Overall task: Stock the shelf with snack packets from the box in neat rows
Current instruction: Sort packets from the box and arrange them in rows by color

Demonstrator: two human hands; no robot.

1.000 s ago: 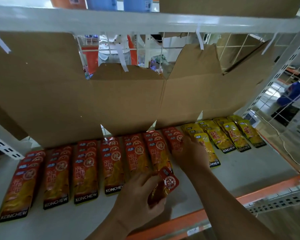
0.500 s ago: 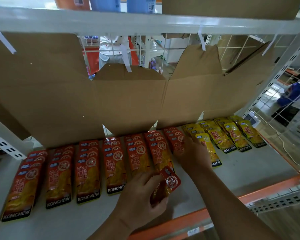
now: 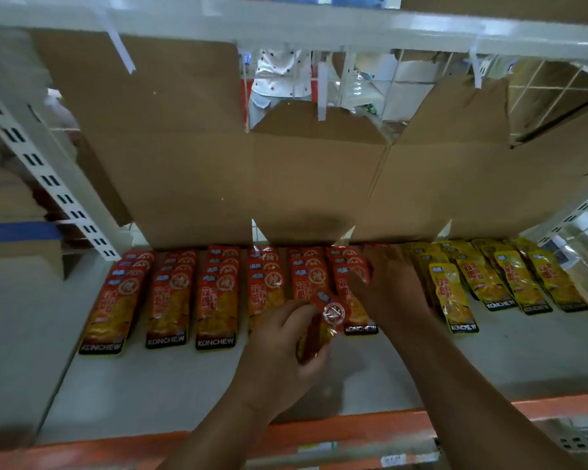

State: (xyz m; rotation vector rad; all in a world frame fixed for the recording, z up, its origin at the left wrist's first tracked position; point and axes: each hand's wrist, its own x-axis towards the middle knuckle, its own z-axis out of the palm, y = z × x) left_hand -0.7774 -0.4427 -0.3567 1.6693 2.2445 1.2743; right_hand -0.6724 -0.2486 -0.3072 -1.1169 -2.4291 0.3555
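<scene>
Snack packets (image 3: 218, 300) in red, laid flat in overlapping rows just in front of the cardboard sheet (image 3: 286, 181) on the white shelf (image 3: 143, 385). Yellow packets (image 3: 510, 279) in matching rows below the right end of the cardboard sheet. Left hand (image 3: 282, 344) below the middle of the cardboard sheet, on the near side of the red rows, fingers and thumb curled round a loose red packet (image 3: 325, 320) held tilted above the shelf. Right hand (image 3: 391, 286) palm down on the red row next to the yellow ones, fingers stretched toward the cardboard sheet, nothing gripped.
</scene>
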